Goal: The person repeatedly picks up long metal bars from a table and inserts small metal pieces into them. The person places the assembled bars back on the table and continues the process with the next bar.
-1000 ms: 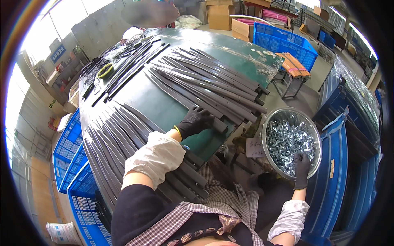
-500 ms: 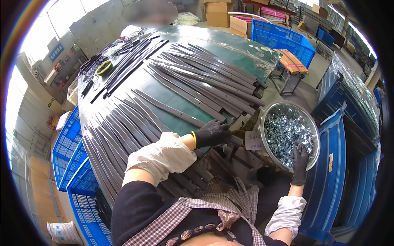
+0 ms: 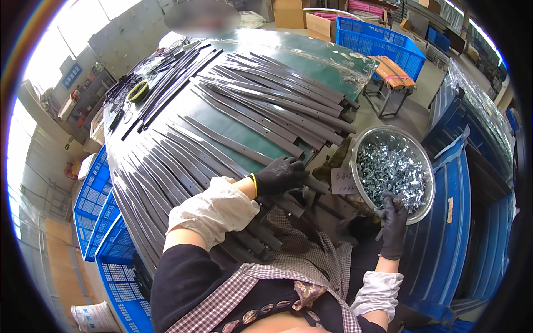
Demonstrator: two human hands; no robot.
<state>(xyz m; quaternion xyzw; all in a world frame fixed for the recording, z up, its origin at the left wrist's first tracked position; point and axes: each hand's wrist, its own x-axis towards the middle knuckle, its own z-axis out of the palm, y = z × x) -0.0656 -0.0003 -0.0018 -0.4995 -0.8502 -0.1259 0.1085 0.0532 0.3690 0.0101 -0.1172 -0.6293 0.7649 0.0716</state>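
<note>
My left hand (image 3: 282,175), in a black glove, is closed around a dark metal bar (image 3: 316,185) near its end at the table's right edge. More long dark bars (image 3: 183,158) lie side by side to its left. A metal bowl (image 3: 424,213) full of small shiny metal pieces (image 3: 393,171) stands to the right. At the bowl's near rim is my right hand (image 3: 393,227), also gloved in black, its fingers pinched together. A small greyish metal piece seems to stick out of them, partly hidden by the glove.
Another group of dark bars (image 3: 272,100) lies farther back on the green table (image 3: 311,53). Blue crates stand at the left (image 3: 114,261) and far right (image 3: 383,47). A small stool (image 3: 388,91) bears an orange bundle. Large blue bins (image 3: 438,244) stand beyond the bowl.
My right hand has drawn back from over the metal pieces to the bowl's near rim, a little leftward. My left hand stays on the bar, shifted slightly in the picture.
</note>
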